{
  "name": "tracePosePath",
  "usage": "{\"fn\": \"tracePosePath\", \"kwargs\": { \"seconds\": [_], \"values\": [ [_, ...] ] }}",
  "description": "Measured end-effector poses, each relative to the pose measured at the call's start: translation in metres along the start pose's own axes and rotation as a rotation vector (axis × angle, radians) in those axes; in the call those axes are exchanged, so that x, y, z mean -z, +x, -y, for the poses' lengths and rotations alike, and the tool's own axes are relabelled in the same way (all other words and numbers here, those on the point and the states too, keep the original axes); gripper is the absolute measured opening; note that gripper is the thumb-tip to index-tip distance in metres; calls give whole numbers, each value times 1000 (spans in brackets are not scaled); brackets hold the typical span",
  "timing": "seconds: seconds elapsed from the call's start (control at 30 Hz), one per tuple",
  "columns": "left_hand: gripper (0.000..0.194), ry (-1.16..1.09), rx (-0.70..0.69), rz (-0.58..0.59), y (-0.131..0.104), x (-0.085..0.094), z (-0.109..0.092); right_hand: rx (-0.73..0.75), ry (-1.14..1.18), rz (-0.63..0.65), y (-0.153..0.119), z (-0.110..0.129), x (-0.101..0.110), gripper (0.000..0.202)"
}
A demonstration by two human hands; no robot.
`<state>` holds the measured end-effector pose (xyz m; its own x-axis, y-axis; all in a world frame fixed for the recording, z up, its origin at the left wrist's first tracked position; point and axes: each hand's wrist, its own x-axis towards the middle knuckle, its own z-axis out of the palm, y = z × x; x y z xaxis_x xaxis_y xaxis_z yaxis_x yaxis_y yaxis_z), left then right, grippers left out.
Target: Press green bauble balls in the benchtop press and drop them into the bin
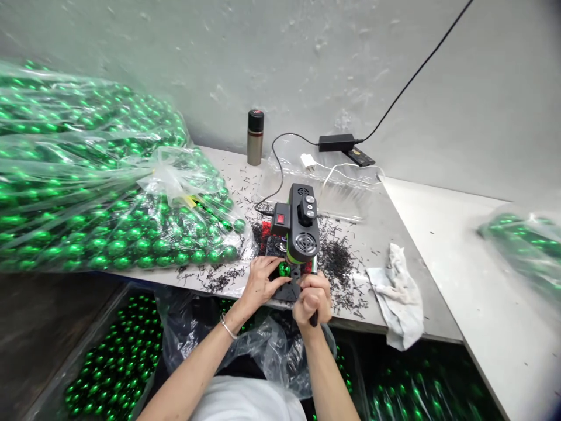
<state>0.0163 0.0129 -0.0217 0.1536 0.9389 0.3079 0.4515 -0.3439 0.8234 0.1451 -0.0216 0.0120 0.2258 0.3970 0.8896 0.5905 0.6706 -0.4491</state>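
A small black bench machine (303, 225) with a red switch stands near the table's front edge. Under its head, my left hand (262, 282) pinches a shiny green ball (284, 269) between thumb and fingers. My right hand (314, 298) is wrapped round the machine's black lever handle (314, 318), just right of the base. Small black pins (336, 263) lie scattered on both sides of the machine, with some red bits beside it.
Large clear bags of green balls (109, 222) fill the left. A flask (255, 138), power adapter (336, 142), phone (359, 156) and white plug (308, 161) are at the back. A white cloth (398, 298) hangs over the right front edge. More green balls (120, 356) lie below the table.
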Motion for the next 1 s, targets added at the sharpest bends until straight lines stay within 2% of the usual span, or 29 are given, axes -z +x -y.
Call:
{"fn": "tracePosePath", "kwargs": {
  "seconds": [0.3,0.43,0.53,0.67,0.77,0.9,0.97,1.0],
  "values": [
    [33,-2,-8,3,0,0,-1,-13,28,-28,-5,-4,-3,33],
    [33,-2,-9,11,1,2,-1,73,-8,88,-2,-6,1,31],
    [32,-5,-9,21,5,1,-1,79,-2,105,7,-1,3,32],
    [33,-7,-3,15,3,0,-5,-67,51,68,40,20,8,34],
    [35,-4,-19,-4,-18,11,-8,-188,67,84,64,34,11,32],
    [55,41,-49,22,-59,43,-5,-193,75,45,72,41,8,33],
    [60,49,-20,-7,-66,58,-2,-188,88,15,68,41,4,35],
    [56,47,-2,-43,-62,65,0,-187,96,2,66,41,3,36]
  ]
}}
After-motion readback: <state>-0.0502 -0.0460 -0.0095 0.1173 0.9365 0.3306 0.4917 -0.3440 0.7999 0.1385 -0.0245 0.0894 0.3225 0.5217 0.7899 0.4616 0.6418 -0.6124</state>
